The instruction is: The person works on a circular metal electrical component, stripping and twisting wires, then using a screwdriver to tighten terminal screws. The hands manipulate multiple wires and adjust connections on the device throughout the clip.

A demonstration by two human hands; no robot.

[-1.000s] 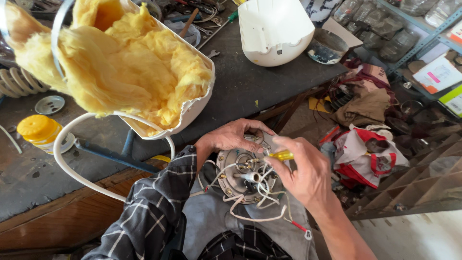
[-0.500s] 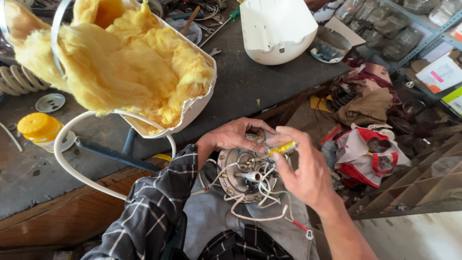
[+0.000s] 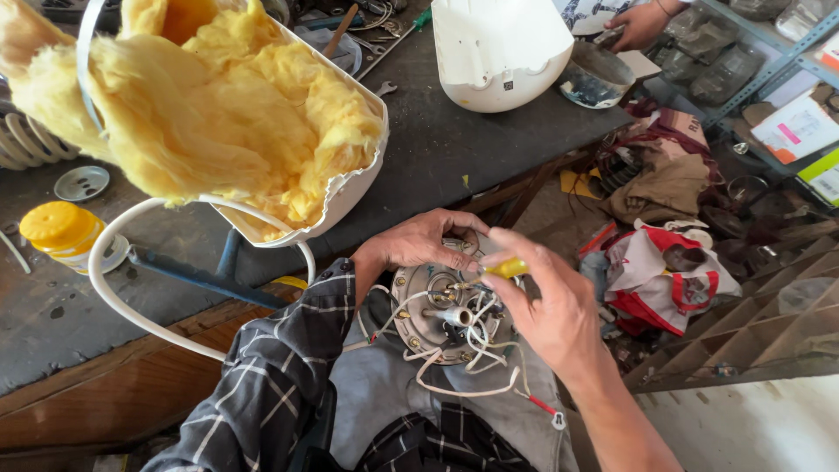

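Head view: right hand (image 3: 546, 301) fingers pinch yellow screwdriver (image 3: 505, 268); left hand (image 3: 419, 243) grips motor (image 3: 441, 310).

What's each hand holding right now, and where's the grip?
Left hand grips the round metal motor by its upper rim. Right hand pinches a yellow-handled tool by the handle, tip at the motor.

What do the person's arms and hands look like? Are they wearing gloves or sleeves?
No gloves: both hands are bare. The left hand comes out of a long dark sleeve with a checked pattern of thin white lines, and its cuff sits at the wrist. The right hand has no sleeve in view, so that forearm is bare. No rings, watch or bracelet can be made out on either hand.
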